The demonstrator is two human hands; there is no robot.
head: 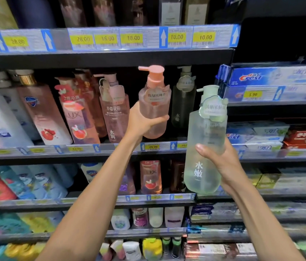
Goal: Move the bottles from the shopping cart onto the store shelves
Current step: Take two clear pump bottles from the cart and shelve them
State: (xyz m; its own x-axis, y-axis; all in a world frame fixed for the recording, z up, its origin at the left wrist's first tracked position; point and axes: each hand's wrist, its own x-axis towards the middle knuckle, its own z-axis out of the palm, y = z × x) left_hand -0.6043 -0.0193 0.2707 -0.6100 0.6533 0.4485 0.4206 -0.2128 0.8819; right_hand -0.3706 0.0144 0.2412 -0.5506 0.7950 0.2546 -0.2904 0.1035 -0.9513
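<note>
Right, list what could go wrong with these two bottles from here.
1. The left hand holds the pink pump bottle up at the shelf gap, close beside the dark bottle; pushing it in could knock that one over.
2. The right hand grips the pale green bottle low on its body, tilted; it may slip.
3. The pink bottle's pump sits near the upper shelf edge and could catch.

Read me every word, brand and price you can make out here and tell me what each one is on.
"Crest": blue toothpaste box, top right.
"LUX": pink bottle on the middle shelf.
"28.00", "16.00", "18.00", "10.00", "10.00": yellow tags on the upper shelf edge.
"5.90": tag under the toothpaste.
"29.90": tag below the pink pump bottle.
"水嫩": green pump bottle.
Barcodes, small print, lower tags: too blurred.
</note>
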